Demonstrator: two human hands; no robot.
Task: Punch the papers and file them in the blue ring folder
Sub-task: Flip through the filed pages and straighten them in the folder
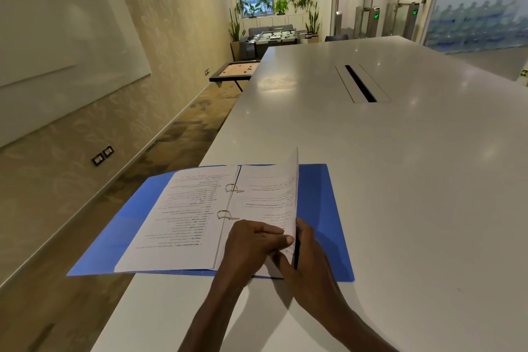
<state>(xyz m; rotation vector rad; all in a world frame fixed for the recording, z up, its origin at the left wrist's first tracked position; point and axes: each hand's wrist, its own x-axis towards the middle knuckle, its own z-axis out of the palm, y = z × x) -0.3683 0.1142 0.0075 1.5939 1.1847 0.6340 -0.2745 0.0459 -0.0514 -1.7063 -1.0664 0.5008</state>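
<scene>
The blue ring folder lies open at the near left edge of the white table. Printed papers sit flat on its left half, threaded on two metal rings. A raised sheaf of sheets stands curled up over the right half. My left hand pinches the near edge of that sheaf, thumb on top. My right hand holds the same edge from behind, fingers under the paper. No hole punch is in view.
The table's left edge drops to a carpeted floor. A cable slot runs along the table's middle. Far back stand a low game board, a foosball table and potted plants.
</scene>
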